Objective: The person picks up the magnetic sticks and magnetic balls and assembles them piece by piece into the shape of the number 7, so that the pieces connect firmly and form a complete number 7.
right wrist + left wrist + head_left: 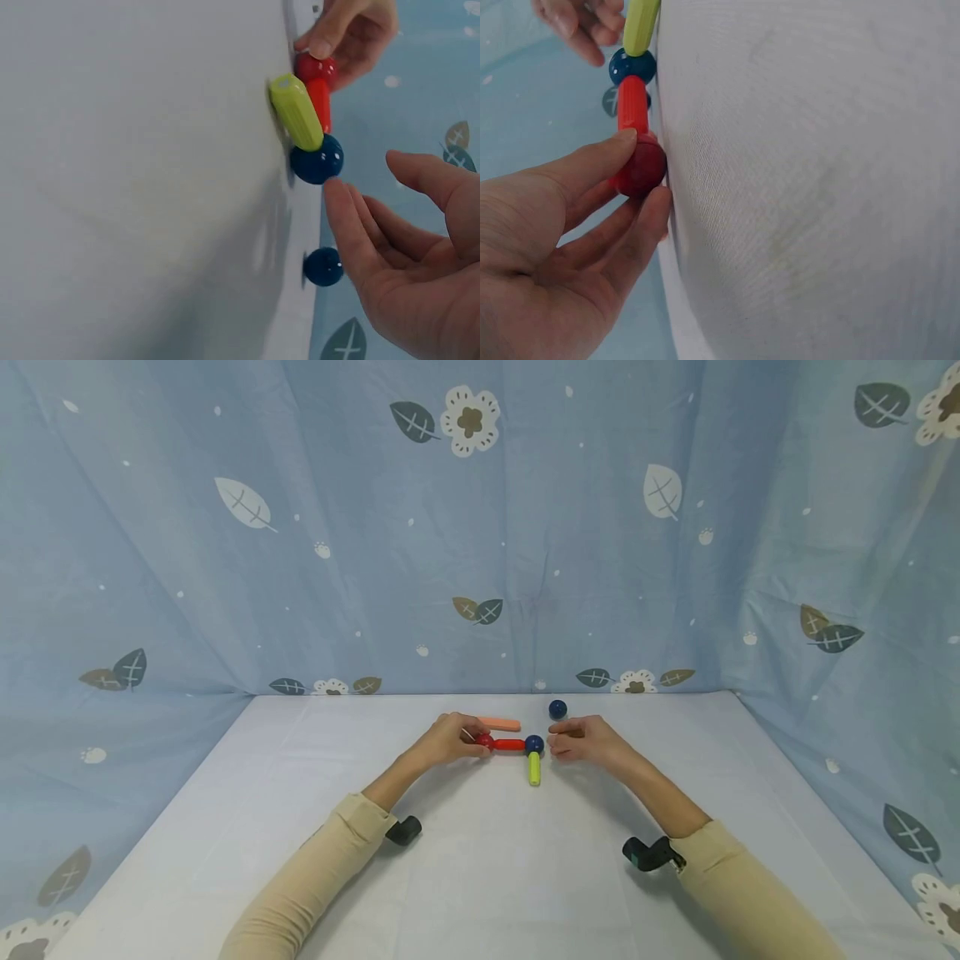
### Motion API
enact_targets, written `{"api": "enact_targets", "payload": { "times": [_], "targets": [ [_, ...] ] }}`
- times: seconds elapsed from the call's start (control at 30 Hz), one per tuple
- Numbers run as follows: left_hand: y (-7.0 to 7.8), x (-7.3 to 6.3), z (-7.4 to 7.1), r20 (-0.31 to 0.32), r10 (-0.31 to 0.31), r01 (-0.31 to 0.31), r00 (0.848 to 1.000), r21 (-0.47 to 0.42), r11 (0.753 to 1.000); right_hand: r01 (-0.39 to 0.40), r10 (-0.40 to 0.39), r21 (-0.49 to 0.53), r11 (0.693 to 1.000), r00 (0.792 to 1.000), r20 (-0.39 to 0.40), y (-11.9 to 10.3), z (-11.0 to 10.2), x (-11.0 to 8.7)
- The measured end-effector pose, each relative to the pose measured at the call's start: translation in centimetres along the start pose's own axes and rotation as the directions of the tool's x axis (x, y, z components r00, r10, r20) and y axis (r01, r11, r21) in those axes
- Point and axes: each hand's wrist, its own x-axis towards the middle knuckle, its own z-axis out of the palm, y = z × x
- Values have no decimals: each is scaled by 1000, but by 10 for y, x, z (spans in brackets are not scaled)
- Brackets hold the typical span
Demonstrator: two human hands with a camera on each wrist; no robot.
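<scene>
My left hand (pixel 450 741) pinches a red ball (pixel 642 171) between thumb and fingers. From that ball a red rod (pixel 510 745) runs right to a dark blue ball (pixel 534 744). A yellow-green rod (pixel 534 770) sticks out of the blue ball toward the near side, so the pieces form a corner. To the right of this ball is my right hand (pixel 405 247), holding nothing. Its thumb stands apart from the extended fingers, and the fingertips are right at the blue ball in the right wrist view.
A second dark blue ball (pixel 557 709) lies behind my right hand, near the far edge of the white table (pixel 510 877). An orange rod (pixel 501 724) lies just behind the red one, partly hidden by my left hand. A blue patterned curtain (pixel 360 543) hangs behind the table.
</scene>
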Motion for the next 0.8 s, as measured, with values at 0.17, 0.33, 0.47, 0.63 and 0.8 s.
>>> {"api": "enact_targets", "payload": {
  "times": [0.17, 0.33, 0.47, 0.63, 0.8],
  "targets": [
    [-1, 0, 0, 0, 8, -8, 1000, 4, 1000, 85, -93, -165, 983, 995, -37, -9, -2, 10],
    [-3, 0, 0, -1, 30, -30, 1000, 4, 1000, 137, -160, -311, 941, 986, -51, -18, 1, 23],
    [-3, -1, -1, -2, 35, -35, 999, -9, 999, 153, -184, -367, 918, 982, -50, -26, 5, 31],
    [-3, 0, -1, 6, 8, -8, 1000, -11, 1000, 176, -210, -417, 892, 977, -37, -31, 11, 44],
    [-3, 2, -3, 22, -15, 15, 1000, -17, 1000, 185, -214, -438, 880, 977, -16, -35, 16, 53]
  ]
}}
